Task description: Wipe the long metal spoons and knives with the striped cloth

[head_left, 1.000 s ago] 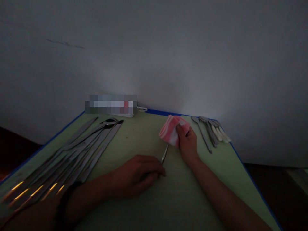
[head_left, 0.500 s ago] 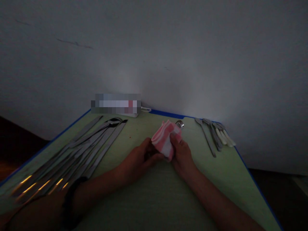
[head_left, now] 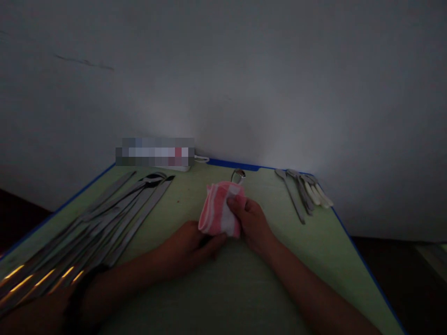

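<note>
Protruding past a folded pink-and-white striped cloth [head_left: 220,211]: shiny rounded metal spoon head [head_left: 239,176].
Position just beyond the right hand [head_left: 253,223], thumb clamped over cloth; left hand [head_left: 192,247] curled at cloth's near edge, its hold hidden and undetermined. Left of the left hand: long silver metal cutlery [head_left: 149,209]. Right of the right hand: slim silver metal spoon [head_left: 292,198], white-handled metal cutlery [head_left: 321,194].

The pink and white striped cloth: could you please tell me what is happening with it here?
A person's right hand grips the pink and white striped cloth. The shiny rounded head of a silver metal spoon shows beyond its far edge. The left hand is at the cloth's near edge, its grip partly hidden. On the pale green table, long silver metal cutlery lies to the left, metal and white-handled utensils to the right.
</note>
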A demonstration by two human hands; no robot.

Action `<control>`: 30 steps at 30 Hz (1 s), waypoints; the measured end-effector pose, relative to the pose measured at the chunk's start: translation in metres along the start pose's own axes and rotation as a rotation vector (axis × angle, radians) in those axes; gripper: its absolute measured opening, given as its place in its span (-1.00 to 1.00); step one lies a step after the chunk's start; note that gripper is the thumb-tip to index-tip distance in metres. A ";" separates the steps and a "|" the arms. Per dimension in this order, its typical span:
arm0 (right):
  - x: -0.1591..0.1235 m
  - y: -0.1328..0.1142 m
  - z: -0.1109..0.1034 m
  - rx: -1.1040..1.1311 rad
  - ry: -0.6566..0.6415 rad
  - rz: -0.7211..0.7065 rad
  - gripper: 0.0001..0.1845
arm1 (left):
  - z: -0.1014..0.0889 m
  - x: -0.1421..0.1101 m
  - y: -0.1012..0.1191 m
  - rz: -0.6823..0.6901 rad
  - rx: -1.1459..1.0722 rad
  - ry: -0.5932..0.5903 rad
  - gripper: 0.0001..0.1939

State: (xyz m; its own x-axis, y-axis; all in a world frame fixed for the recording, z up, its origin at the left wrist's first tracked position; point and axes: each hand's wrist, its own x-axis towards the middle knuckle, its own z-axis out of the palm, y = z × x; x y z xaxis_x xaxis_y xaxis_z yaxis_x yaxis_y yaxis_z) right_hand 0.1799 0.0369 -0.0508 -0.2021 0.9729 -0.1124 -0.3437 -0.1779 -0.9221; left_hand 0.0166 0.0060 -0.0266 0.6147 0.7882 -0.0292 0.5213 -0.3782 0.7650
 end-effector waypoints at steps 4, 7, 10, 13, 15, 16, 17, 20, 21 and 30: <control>0.003 0.001 -0.002 -0.048 0.008 -0.016 -0.67 | 0.003 0.002 -0.006 -0.074 -0.019 0.045 -0.57; 0.003 0.002 -0.001 -0.064 0.016 -0.027 -0.67 | 0.004 0.003 -0.008 -0.134 -0.049 0.082 -0.52; 0.002 0.001 0.000 -0.084 0.013 -0.048 -0.68 | 0.002 0.002 -0.007 -0.137 -0.069 0.069 -0.51; 0.000 -0.001 0.002 -0.102 0.011 -0.062 -0.69 | 0.001 0.000 -0.003 -0.086 -0.114 0.077 -0.60; -0.001 -0.002 0.002 -0.121 0.014 -0.056 -0.68 | 0.000 0.000 -0.002 -0.065 -0.149 0.110 -0.64; -0.001 -0.002 0.002 -0.126 0.015 -0.050 -0.68 | 0.000 0.000 -0.001 -0.075 -0.159 0.129 -0.63; 0.000 -0.002 0.002 -0.117 0.013 -0.044 -0.69 | 0.000 0.001 -0.001 -0.099 -0.161 0.149 -0.60; 0.001 -0.004 0.002 0.037 -0.017 -0.015 -0.74 | -0.001 0.005 0.000 -0.182 -0.145 0.193 -0.52; 0.001 -0.006 0.002 0.109 -0.035 -0.003 -0.76 | -0.002 0.007 0.001 -0.195 -0.137 0.204 -0.50; -0.003 -0.011 0.002 0.267 -0.139 0.075 -0.79 | -0.003 0.006 0.001 -0.175 -0.099 0.154 -0.47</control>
State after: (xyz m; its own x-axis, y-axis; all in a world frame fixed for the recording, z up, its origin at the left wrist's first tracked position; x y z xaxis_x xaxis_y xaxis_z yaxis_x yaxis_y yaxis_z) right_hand 0.1828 0.0355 -0.0394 -0.3529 0.9294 -0.1082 -0.5482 -0.2991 -0.7810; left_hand 0.0190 0.0116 -0.0242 0.4184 0.9052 -0.0742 0.5469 -0.1859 0.8163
